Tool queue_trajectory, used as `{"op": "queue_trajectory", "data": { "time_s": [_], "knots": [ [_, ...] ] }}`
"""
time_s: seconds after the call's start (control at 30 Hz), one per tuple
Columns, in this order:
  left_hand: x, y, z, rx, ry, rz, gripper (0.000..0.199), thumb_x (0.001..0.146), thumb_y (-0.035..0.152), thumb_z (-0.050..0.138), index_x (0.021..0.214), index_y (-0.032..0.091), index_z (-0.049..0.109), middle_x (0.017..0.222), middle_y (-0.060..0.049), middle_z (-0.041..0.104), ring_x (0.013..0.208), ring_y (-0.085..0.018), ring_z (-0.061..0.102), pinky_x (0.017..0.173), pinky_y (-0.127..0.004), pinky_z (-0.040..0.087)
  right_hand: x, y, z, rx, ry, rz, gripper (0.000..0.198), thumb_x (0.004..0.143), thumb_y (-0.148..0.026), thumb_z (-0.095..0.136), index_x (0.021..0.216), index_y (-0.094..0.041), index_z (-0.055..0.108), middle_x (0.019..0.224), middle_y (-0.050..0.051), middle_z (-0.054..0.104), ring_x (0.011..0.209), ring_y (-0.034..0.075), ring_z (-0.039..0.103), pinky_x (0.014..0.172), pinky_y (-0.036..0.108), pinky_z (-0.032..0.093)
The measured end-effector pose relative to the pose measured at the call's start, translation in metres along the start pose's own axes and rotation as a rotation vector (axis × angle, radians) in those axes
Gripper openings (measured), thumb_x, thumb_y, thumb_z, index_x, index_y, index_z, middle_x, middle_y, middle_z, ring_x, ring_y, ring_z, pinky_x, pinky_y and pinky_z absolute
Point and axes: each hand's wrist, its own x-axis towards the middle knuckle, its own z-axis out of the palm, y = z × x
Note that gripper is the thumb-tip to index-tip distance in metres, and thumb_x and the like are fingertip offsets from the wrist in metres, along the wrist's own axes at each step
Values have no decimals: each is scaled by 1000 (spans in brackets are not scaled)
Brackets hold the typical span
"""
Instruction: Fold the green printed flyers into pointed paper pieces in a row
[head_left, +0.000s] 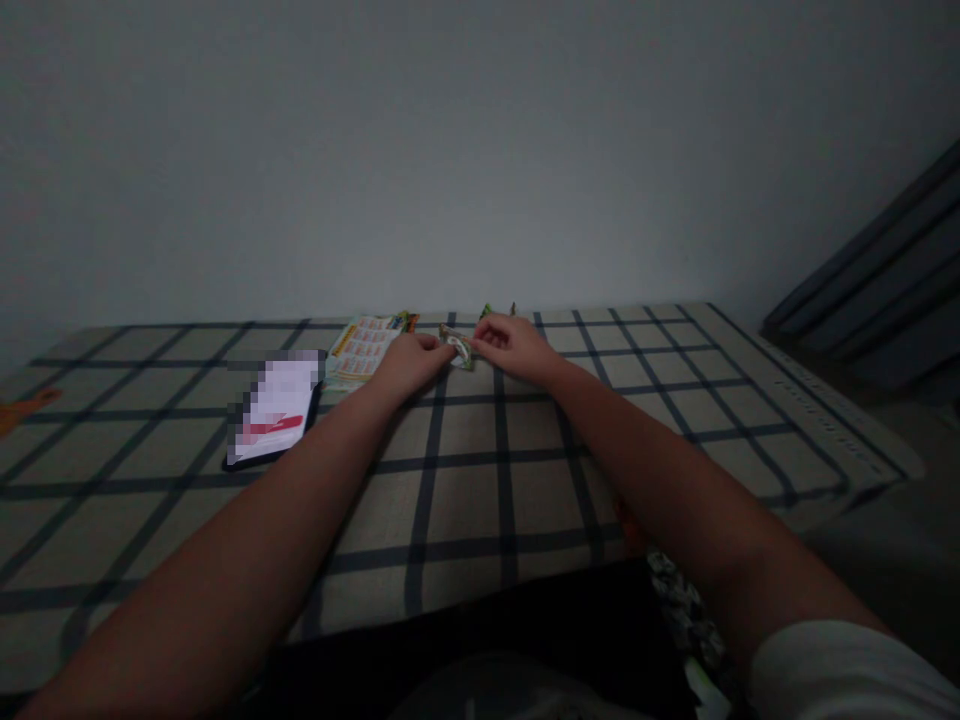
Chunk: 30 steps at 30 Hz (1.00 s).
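Note:
A small shiny packet, greenish and silvery, is between my two hands above the far part of the checked cloth. My left hand pinches its left side between thumb and fingers. At its right edge, the fingertips of my right hand are closed on the packet's edge. What is inside the packet cannot be made out. Just left of my left hand lies a printed sheet with orange and white blocks. Behind my right hand a green wrapper shows in part.
A phone with a lit, partly blurred screen lies on the left of the table. The checked tablecloth reaches to a grey wall. An orange item is at the left edge, and a dark curtain hangs at right.

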Motion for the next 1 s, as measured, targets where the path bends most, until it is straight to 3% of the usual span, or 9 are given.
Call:
{"op": "queue_trajectory", "data": {
  "time_s": [0.13, 0.37, 0.6, 0.8, 1.0],
  "knots": [
    [2, 0, -1, 18, 3, -48, 33, 81, 46, 63, 62, 20, 66, 59, -6, 63, 64, -21, 59, 59, -32, 37, -4, -3, -3, -92, -117, -169, 22, 89, -32, 69, 103, -15, 72, 74, -1, 60, 66, 13, 53, 67, 27, 41],
    [1, 3, -2, 65, -4, -90, 32, 82, 46, 60, 67, 19, 70, 61, -7, 66, 67, -24, 63, 62, -33, 42, -4, -4, -5, -147, -224, -242, 22, 86, -30, 78, 100, -14, 76, 90, 5, 70, 79, 15, 60, 76, 29, 45],
    [1, 0, 3, -23, 25, -69, 32, 83, 47, 61, 78, 18, 73, 66, -7, 70, 66, -23, 66, 64, -33, 48, -2, -1, 0, -150, -178, -100, 14, 89, -26, 75, 97, -15, 78, 88, 5, 73, 79, 15, 63, 74, 27, 45],
    [-2, 0, 9, -97, 152, 56, 40, 82, 33, 64, 117, 16, 70, 82, -4, 76, 71, -21, 69, 71, -31, 53, 0, 0, 1, -212, -75, 18, 11, 89, -25, 76, 94, -16, 79, 88, 5, 77, 80, 16, 66, 74, 27, 45],
    [-4, -5, 14, 31, 58, 322, 32, 81, 31, 65, 109, 18, 76, 89, -6, 76, 75, -20, 68, 72, -30, 51, 3, 3, 4, -209, -11, 114, 11, 88, -25, 78, 94, -16, 81, 91, 6, 78, 83, 16, 69, 75, 26, 45]
  ]
}}
